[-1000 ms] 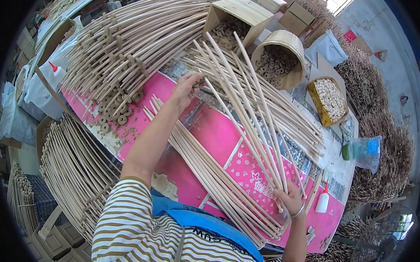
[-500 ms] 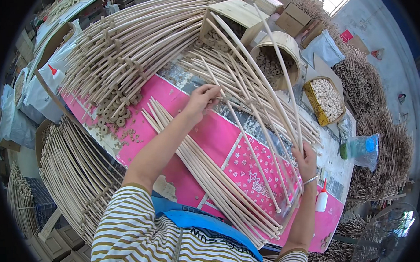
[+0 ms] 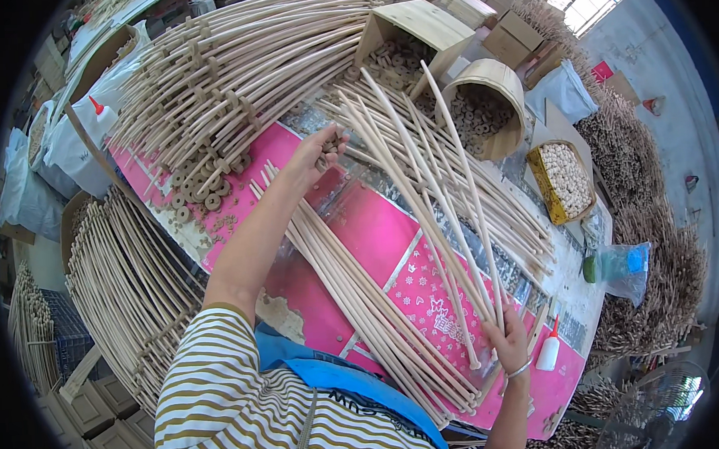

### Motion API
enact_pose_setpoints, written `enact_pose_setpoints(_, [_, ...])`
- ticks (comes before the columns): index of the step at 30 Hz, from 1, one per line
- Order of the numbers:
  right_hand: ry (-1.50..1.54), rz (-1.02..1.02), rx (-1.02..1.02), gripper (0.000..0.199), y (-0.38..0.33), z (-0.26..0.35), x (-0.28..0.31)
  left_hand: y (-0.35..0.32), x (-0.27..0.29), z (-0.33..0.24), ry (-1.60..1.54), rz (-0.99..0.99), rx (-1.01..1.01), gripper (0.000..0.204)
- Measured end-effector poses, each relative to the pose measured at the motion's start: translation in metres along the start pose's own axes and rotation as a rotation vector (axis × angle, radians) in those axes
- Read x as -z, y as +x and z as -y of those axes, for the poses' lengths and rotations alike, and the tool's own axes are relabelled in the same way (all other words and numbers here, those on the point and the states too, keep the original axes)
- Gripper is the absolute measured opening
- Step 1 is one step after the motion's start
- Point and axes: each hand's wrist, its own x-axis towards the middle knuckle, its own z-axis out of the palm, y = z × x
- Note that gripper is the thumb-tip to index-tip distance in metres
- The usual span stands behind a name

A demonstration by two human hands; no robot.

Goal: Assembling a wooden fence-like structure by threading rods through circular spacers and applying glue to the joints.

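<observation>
Just beyond the table's near edge, several long pale rods [image 3: 474,191] are being held by the right hand [image 3: 509,346], whose fingers are being kept closed around their lower ends. From that hand the rods are being fanned up and away, over a loose layer of other rods [image 3: 512,218]. To its left a knobbed rod end [image 3: 474,363] is being shown, though whether that rod is being gripped cannot be told.

Ahead and to the left, small brown pieces [image 3: 330,152] are being held in the curled left hand [image 3: 322,152]; their number is being hidden by the fingers.

Compared with half a second ago, the right hand is being held lower and closer to the body, and the left is being kept back from the rod by which it was then placed. By this, it is judged, the fan is being supported by the right hand alone.

Between the forearms a bundle of rods [image 3: 367,308] is being supported by the pink covering [image 3: 359,224]. Left of the left hand, brown rings [image 3: 212,201] are being heaped; right of the right hand, a red-tipped white bottle [image 3: 548,353] is being kept.
</observation>
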Motion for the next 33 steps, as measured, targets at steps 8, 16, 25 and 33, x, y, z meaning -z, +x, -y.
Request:
enact_pose_setpoints(8, [0.124, -0.007, -0.132, 0.022, -0.018, -0.003, -0.002, -0.001, 0.004, -0.013, -0.003, 0.093, 0.007, 0.037])
enact_pose_setpoints(16, [0.118, 0.042, -0.110, 0.022, -0.021, -0.010, -0.003, -0.007, -0.006, -0.013, 0.150, -0.019, -0.046, 0.036])
enact_pose_setpoints(25, [0.122, -0.011, -0.063, 0.022, -0.001, -0.015, -0.003, -0.022, -0.045, 0.002, 0.183, 0.020, -0.048, 0.038])
enact_pose_setpoints(33, [0.159, 0.077, -0.066, 0.020, -0.003, 0.008, -0.013, -0.037, -0.072, 0.000, 0.397, 0.115, 0.056, 0.028])
